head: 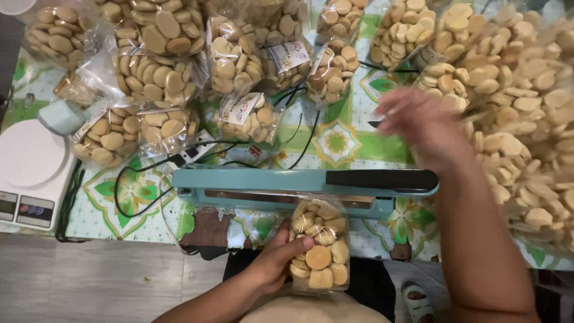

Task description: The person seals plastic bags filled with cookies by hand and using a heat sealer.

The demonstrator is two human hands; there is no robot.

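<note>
Below the teal heat sealer (299,188), at the near edge of the desk (353,140), a clear bag of round biscuits (318,248) stands with its open mouth tucked under the sealer's bar. Its long axis runs from the person toward the sealer, crosswise to the bar, mouth pointing away from the body. The left hand (278,257) grasps this bag from its left side, thumb lying across the front over the biscuits. The right hand (418,122) is beyond the sealer's black handle end, well apart from the bag, blurred, fingers spread loosely and holding nothing, next to a large heap of loose biscuits (526,113). Farther behind the sealer lie many filled bags (161,78). Left of the sealer sits a white kitchen scale (30,170).
</note>
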